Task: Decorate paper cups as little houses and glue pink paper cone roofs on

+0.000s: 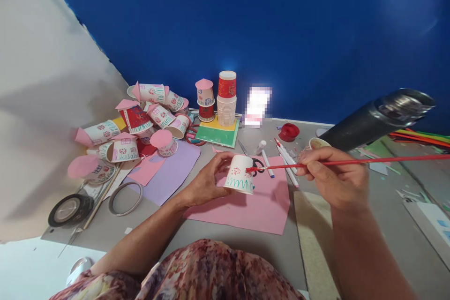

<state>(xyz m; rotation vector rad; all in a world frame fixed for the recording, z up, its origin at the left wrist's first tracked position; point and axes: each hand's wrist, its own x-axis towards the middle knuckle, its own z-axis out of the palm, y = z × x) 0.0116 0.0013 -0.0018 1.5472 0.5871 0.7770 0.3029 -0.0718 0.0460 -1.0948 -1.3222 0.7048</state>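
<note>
Paper cup (238, 177) held upside down over pink sheet (242, 218) | left hand (207, 180) wrapped round it, right hand (333, 173) pinching red brush (288, 166) | remotely, I'd brace the cup, dab lightly, avoid smearing the red dots (236, 170)

Grey tabletop (385, 208) beneath a pink sheet (246, 218), purple sheet (176, 166) and black tape roll (86, 206).

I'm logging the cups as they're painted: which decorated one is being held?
The white cup with green zigzag in the left hand, with the red brush tip at its side; the other decorated cups lie or stand apart, untouched.
</note>
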